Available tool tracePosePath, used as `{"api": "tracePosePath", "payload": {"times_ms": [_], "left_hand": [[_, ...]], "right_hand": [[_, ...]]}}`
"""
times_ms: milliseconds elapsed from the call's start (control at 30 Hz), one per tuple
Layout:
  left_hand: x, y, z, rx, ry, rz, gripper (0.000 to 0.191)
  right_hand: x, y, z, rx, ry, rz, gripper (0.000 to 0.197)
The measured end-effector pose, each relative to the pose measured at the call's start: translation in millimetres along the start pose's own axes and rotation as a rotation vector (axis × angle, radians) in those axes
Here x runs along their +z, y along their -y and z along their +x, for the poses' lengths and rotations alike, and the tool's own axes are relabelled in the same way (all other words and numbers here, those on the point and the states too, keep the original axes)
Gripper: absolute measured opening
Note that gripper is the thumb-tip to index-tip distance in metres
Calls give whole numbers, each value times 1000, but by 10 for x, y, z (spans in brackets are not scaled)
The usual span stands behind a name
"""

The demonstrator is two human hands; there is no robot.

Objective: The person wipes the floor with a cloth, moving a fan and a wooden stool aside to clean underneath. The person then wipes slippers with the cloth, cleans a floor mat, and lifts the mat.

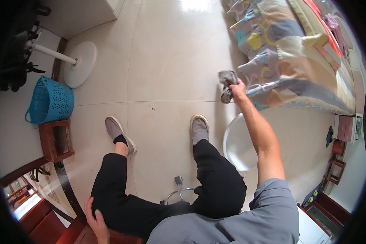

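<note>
My right hand [239, 91] is stretched out over the floor and grips a crumpled grey-brown cloth [227, 80], which hangs down in folds. Beside it is the draped edge of a patterned bed cover [263, 65]. Below my forearm a white round basin [238, 146] stands on the floor, partly hidden by the arm. My left hand [96, 218] rests against the outer side of my left thigh, thumb and fingers apart, holding nothing. Small reddish-brown specks [152, 108] lie on the pale floor tiles [161, 70] between my shoes.
On the left are a blue perforated plastic basket [59, 99], a reddish wooden box-like frame [56, 140] and a white stand with a round base [80, 64]. Part of a chrome-legged seat [180, 192] shows between my legs. Folded textiles [311, 26] lie on the bed.
</note>
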State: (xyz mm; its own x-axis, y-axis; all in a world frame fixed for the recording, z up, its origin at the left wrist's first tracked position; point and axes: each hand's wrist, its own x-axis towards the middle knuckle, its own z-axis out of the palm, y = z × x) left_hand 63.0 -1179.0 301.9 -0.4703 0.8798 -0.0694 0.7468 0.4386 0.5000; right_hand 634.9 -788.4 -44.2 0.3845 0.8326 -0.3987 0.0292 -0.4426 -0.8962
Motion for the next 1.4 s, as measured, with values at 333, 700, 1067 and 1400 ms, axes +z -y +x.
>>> {"api": "tracePosePath", "payload": {"times_ms": [333,700,1067,1400], "left_hand": [[7,-215,960,-39,31,-71,71],[136,-127,1418,-134,-80,-104,90],[134,-672,1670,-169,111,-9,81],[73,-566,1631,-81,121,-23,69]], "right_hand": [[4,-201,1717,-16,-592,-41,59],[1029,-88,3135,-580,-406,-893,72],[3585,-509,677,-1098,737,-432,29],[1259,-182,871,12,167,173,38]]}}
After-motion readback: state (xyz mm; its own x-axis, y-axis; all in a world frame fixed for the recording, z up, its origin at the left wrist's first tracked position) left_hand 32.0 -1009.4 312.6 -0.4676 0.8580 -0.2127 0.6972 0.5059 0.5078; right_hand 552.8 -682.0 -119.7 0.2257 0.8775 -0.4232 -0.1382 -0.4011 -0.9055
